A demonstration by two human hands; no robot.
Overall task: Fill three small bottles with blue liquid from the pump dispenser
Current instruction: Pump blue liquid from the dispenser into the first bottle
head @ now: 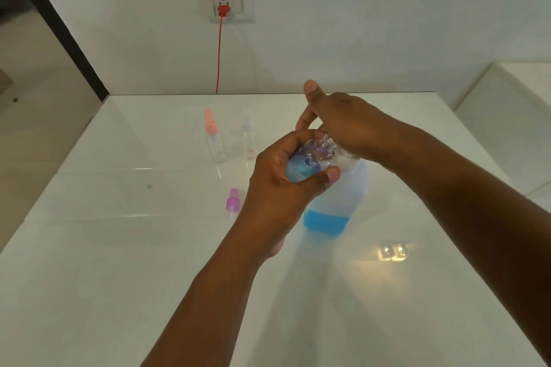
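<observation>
Blue liquid sits in the small bottle (307, 162) my left hand (280, 185) grips, fingers curled round it; right hand (343, 122) presses the pump dispenser (340, 197) beneath. Press slowly, mouth under the nozzle.

A plain white wall (357, 24) fills the upper half of the frame. High in the middle sits a white socket plate (228, 1) with a red plug (223, 10) in it, and a red cord (219, 53) hangs straight down behind the far edge of a glossy white table (119, 247). The table spreads over the lower frame, with a bright patch of reflected light (392, 252) at lower right. A dark vertical edge (53, 24) slants down the upper left, with pale floor (29, 134) beyond it. At the right edge stands a white ledge (512, 92)
</observation>
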